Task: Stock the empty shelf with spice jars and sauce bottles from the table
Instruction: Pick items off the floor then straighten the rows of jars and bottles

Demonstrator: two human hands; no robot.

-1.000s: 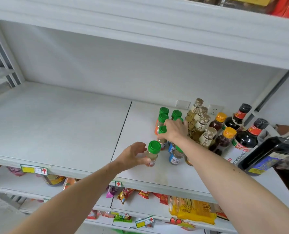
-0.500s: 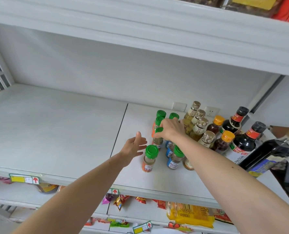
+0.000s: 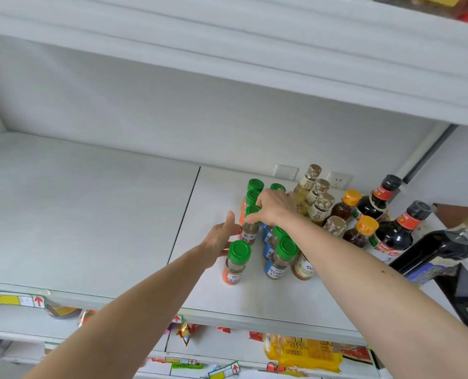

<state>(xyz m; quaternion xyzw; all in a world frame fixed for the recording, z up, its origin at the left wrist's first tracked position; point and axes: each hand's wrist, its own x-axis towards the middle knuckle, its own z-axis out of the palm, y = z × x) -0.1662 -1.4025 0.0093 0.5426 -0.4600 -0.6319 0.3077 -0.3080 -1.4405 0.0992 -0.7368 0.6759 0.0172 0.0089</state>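
- Shelf [image 3: 90, 214]: jars and bottles cluster at its right end
- Right hand [image 3: 275, 207] lies over the green-capped jars, fingers curled down round the cap of the brown jar [image 3: 249, 231]
- Left hand [image 3: 220, 237] released, fingers straight, touching the brown jar's left side
- Front jar [image 3: 235, 262] stands free, just beside the left hand
- Gold-capped bottles [image 3: 313, 196] and dark sauce bottles [image 3: 391, 236] stand to the right

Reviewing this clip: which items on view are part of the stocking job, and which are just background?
Job:
green-capped spice jars
gold-capped bottles
orange-capped bottles
dark sauce bottles
shelf
left hand
right hand

Background:
snack packets on the lower shelf
price tags
wall socket
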